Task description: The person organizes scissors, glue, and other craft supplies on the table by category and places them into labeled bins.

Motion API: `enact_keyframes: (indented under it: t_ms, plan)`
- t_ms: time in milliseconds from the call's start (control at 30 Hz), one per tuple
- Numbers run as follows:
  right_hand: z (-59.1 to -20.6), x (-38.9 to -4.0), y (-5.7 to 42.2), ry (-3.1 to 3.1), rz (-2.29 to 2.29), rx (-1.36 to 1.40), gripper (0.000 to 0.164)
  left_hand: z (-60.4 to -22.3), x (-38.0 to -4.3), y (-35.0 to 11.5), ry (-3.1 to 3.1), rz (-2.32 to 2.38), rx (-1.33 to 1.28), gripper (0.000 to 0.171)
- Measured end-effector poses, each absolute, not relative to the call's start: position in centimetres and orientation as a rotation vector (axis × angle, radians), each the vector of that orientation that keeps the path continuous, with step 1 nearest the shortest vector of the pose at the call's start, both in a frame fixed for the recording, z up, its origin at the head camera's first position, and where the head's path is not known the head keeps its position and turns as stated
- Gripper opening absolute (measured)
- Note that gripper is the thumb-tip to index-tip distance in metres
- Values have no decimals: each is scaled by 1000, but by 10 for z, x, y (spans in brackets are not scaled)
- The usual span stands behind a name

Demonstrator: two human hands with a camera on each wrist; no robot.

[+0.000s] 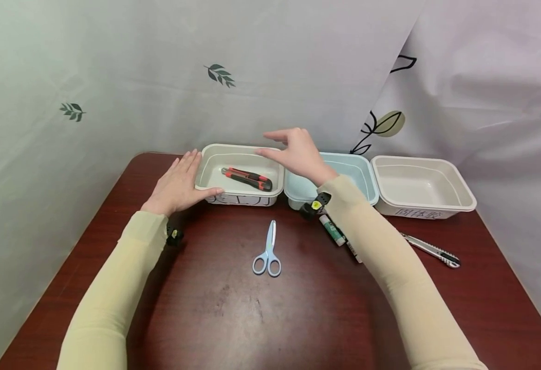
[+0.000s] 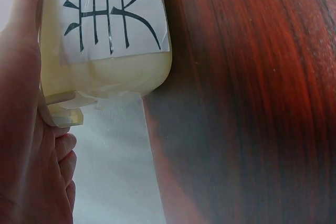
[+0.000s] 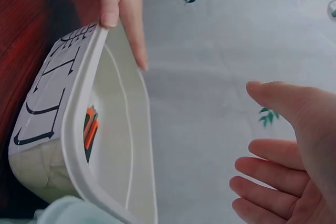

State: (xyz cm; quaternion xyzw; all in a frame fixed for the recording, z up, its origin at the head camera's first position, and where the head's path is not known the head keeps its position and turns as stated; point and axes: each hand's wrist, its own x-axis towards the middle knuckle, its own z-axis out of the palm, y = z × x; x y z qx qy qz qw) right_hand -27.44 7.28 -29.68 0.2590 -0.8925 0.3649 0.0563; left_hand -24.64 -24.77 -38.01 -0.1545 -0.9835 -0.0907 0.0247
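My left hand [image 1: 178,182] rests on the left end of a cream bin [image 1: 240,148], its fingers straight along the side and its thumb on the front rim. Inside this bin lie red-and-black utility knives [image 1: 248,178]. A paper label [image 2: 113,14] with black writing covers the bin's front. My right hand [image 1: 299,154] hovers over the bin's right end with thumb and fingers apart, holding nothing. In the right wrist view its loosely extended fingers [image 3: 268,177] show beside the bin. On the table in front lie light-blue scissors [image 1: 267,252].
A light-blue bin [image 1: 358,167] and another cream bin [image 1: 464,192] stand to the right in the row. A glue stick [image 1: 332,230], a dark pen-like item [image 1: 354,253] partly under the right arm, and a white-and-black utility knife [image 1: 432,250] lie before them. A pale curtain [image 1: 159,67] hangs behind.
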Motion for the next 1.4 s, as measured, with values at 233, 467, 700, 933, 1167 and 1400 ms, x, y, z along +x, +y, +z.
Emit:
enact_keyframes:
  t_ms: [233, 467, 700, 933, 1167, 1400]
  plan:
    - [-299, -260, 92, -2686, 1134, 804, 55, -381, -247, -249, -3046, -279, -483, 119]
    - [-305, -238, 110, -2659, 1204, 782, 54, -381, -248, -249, -3050, -287, -484, 120]
    - [-314, -218, 128, -2617, 1191, 802, 52, -382, -248, -249, -3048, -278, -487, 120]
    - [-324, -203, 145, -2544, 1164, 830, 48, -382, -248, -248, -3037, -286, -484, 120]
    - [-333, -187, 163, -2545, 1170, 823, 48, -384, -246, -248, -3036, -289, -478, 119]
    - [-337, -176, 183, -2582, 1153, 715, 50, -381, -247, -248, -3040, -279, -488, 119]
